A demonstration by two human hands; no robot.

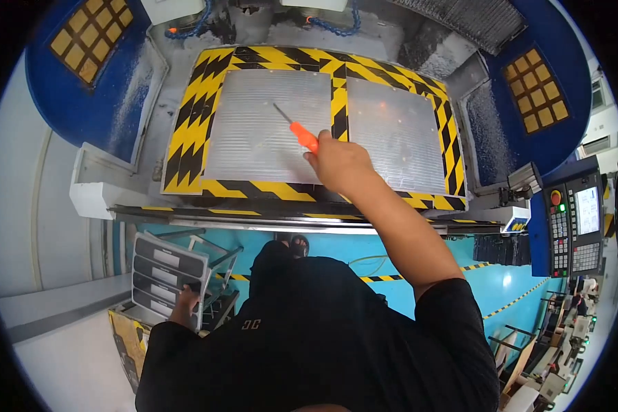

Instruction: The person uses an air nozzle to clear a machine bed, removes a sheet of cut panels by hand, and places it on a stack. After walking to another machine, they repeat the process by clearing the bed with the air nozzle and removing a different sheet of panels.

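My right hand (341, 162) is closed around the orange handle of a screwdriver (303, 136). Its thin metal shaft points away to the far left, above a ribbed, silvery plate (268, 127). At the lower left, my left hand (187, 301) has its fingers bent at the right part of a grey-framed panel (169, 253) with several dark strips, each carrying a pale rectangle. That panel stands tilted beside a metal-legged stand (221, 259). Part of the left hand's grip is hard to make out.
A second ribbed plate (395, 137) lies to the right, and yellow-black striped tape (189, 141) borders both. Blue machine doors with yellow-paned windows flank the bed. A control panel (575, 220) stands at the right. The machine's front ledge (302, 221) crosses before me.
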